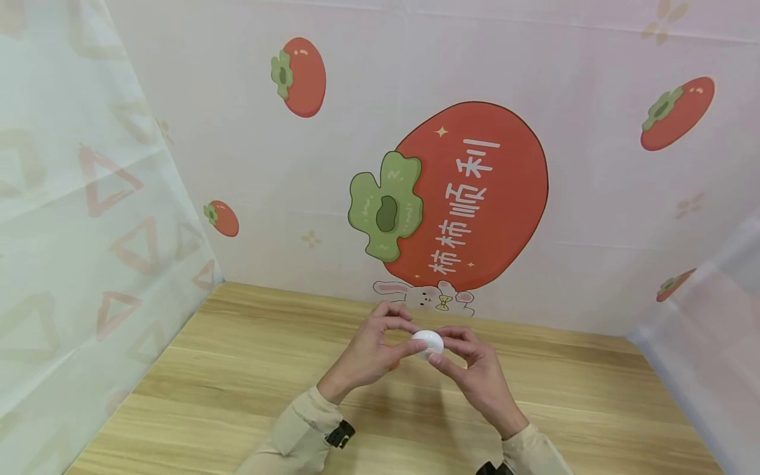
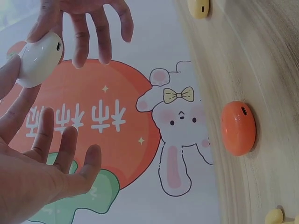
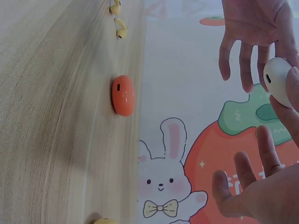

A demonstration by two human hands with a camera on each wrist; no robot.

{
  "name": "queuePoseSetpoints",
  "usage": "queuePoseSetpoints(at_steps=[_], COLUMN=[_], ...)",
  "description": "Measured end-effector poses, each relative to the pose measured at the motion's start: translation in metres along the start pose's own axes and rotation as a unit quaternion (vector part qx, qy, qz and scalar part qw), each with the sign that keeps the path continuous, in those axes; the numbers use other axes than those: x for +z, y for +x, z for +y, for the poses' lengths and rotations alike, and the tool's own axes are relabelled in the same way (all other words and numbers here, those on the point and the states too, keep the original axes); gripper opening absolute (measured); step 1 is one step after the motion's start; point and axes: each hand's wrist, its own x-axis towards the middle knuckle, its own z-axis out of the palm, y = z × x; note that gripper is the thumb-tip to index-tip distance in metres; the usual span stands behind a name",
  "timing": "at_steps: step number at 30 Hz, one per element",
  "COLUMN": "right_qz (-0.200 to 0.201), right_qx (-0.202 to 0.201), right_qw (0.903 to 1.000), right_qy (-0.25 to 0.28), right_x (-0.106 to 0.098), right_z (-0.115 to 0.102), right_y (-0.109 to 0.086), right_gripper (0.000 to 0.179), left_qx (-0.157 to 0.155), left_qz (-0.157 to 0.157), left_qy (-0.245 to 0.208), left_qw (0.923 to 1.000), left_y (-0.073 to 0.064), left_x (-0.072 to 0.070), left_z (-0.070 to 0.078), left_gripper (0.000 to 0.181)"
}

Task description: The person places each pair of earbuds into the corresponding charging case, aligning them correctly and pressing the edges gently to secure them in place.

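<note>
A white earbud charging case (image 1: 429,338) is held up above the wooden table between both hands. My left hand (image 1: 375,346) pinches it from the left with thumb and index finger. From the right, my right hand (image 1: 482,371) grips the same case. Its small charging port shows on the white case (image 2: 41,59) in the left wrist view, and the lid looks closed. In both wrist views the other fingers are spread away from the case.
An orange charging case (image 2: 238,128) lies on the table (image 1: 237,369) below the hands. A yellow case (image 2: 200,8) lies to its right, and yellow earbuds (image 3: 121,30) lie to its left. A printed cloth wall (image 1: 267,165) stands behind the table, with cloth sides left and right.
</note>
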Motion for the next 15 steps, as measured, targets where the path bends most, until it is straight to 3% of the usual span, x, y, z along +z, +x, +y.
queuePoseSetpoints(at_steps=[15], right_qz=[0.001], right_qx=[-0.032], right_qw=[0.9994], right_qy=[-0.013], right_x=[0.0014], right_z=[0.0009], right_y=[0.0008], right_gripper=[0.024], left_qx=[-0.046], left_qz=[-0.001], left_qy=[0.024], left_qw=[0.9987], left_y=[0.0041], left_x=[-0.0004], left_z=[-0.0006], left_gripper=[0.03])
